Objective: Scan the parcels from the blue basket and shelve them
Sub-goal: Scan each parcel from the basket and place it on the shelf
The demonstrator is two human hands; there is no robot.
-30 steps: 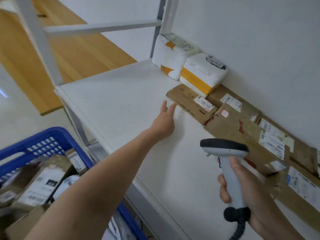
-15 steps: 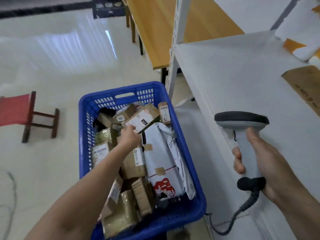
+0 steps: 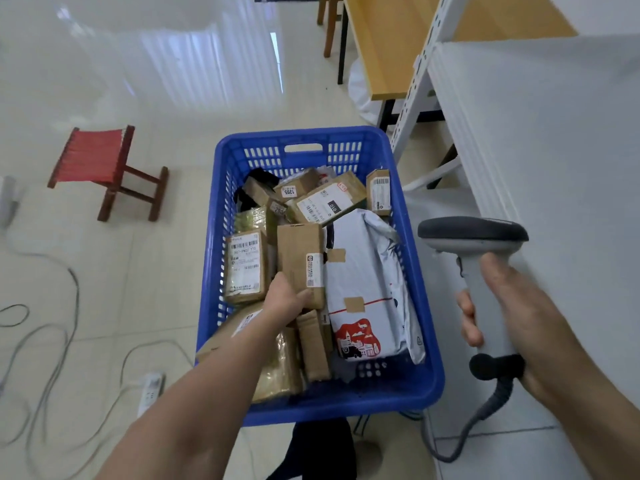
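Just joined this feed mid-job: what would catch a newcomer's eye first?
The blue basket, heaped with parcels, fills the middle of the view; the left hand reaches in and grips a tall brown box. At right, the right hand holds a grey barcode scanner beside the white shelf, and a red stool stands at far left.
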